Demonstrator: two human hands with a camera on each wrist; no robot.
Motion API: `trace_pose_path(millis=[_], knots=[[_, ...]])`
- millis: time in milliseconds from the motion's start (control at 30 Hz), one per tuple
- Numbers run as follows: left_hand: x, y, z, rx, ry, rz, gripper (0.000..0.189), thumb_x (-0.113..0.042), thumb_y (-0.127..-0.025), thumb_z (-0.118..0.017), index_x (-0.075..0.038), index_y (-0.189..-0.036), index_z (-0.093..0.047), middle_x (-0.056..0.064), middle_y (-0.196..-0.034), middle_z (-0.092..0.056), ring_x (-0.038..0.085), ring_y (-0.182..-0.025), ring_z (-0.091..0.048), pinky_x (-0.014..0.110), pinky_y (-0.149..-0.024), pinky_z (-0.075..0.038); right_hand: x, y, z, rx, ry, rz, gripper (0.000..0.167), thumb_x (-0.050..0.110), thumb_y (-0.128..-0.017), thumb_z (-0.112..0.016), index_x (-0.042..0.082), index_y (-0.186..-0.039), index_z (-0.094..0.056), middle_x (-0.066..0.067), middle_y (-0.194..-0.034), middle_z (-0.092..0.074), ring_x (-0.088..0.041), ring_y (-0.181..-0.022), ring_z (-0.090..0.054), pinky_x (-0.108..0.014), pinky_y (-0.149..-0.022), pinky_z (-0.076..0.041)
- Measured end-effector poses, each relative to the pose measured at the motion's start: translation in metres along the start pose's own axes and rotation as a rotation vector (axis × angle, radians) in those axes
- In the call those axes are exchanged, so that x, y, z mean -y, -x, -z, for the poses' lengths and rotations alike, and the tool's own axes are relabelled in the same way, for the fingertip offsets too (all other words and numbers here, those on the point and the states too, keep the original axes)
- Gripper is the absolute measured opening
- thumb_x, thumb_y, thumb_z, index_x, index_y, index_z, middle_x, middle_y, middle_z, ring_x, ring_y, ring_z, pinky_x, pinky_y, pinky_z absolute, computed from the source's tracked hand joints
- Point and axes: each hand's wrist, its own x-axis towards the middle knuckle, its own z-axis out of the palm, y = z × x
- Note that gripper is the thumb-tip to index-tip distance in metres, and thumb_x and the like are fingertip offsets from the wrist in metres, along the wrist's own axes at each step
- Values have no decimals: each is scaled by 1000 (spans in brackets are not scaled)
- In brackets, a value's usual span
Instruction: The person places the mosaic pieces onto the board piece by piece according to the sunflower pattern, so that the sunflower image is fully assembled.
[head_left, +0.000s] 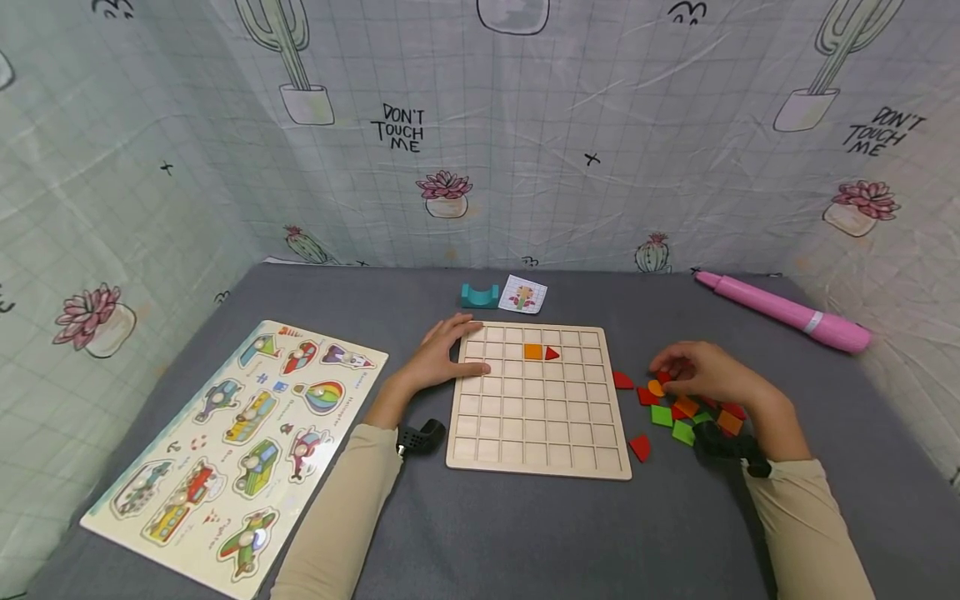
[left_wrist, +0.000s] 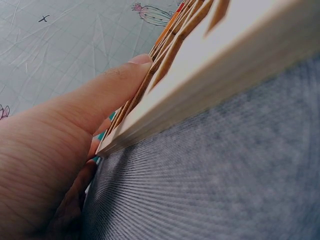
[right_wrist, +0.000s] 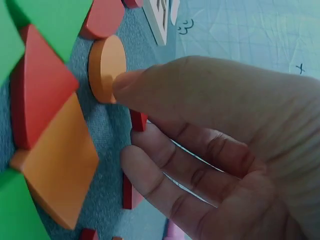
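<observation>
A wooden grid board (head_left: 513, 425) lies flat, with an orange square (head_left: 532, 352) and a red triangle (head_left: 552, 353) side by side in its upper cells. My left hand (head_left: 442, 357) rests at the board's left edge, the straight thumb (left_wrist: 117, 85) lying over the rim and the other fingers by the far corner. To the right, my right hand (head_left: 705, 368) is over a pile of coloured pieces, its fingers loosely bent. Its thumb tip overlaps an orange disc (right_wrist: 106, 65) in the right wrist view. A red piece (right_wrist: 138, 120) shows between thumb and fingertips.
Green squares (head_left: 662, 416), orange pieces (head_left: 730, 422) and red pieces (head_left: 640, 448) lie right of the board. Behind it are a teal holder (head_left: 480, 296) and a pattern card (head_left: 522, 294). A picture puzzle board (head_left: 217, 450) lies left; a pink pen-shaped object (head_left: 787, 312) lies back right.
</observation>
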Motion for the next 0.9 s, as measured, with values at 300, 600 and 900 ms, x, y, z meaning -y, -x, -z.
trace_pose_path(millis=[300, 600, 900], knots=[[1, 0, 1, -9, -7, 4, 77, -32, -85, -76, -12, -150, -40, 11, -161, -22, 40, -148, -6, 62, -116, -6, 9, -9, -10, -5, -15, 6, 29, 0, -85, -71, -4, -113, -66, -11, -102, -65, -21, -88, -60, -28, -74, -54], [1, 0, -2, 5, -12, 12, 77, -34, -85, -76, -14, -150, -40, 9, -161, -21, 41, -149, -4, 62, -116, -7, 26, -29, -18, 10, 15, 48, 26, -3, -87, -69, -3, -113, -66, -11, -103, -62, -24, -90, -60, -35, -77, -55], [1, -1, -1, 0, -9, 17, 77, -34, -85, -76, -15, -150, -40, 8, -161, -21, 39, -149, -5, 62, -116, -7, 46, -58, -27, 47, 47, 128, 25, 1, -86, -72, -3, -110, -68, -12, -105, -63, -26, -89, -59, -43, -81, -54]])
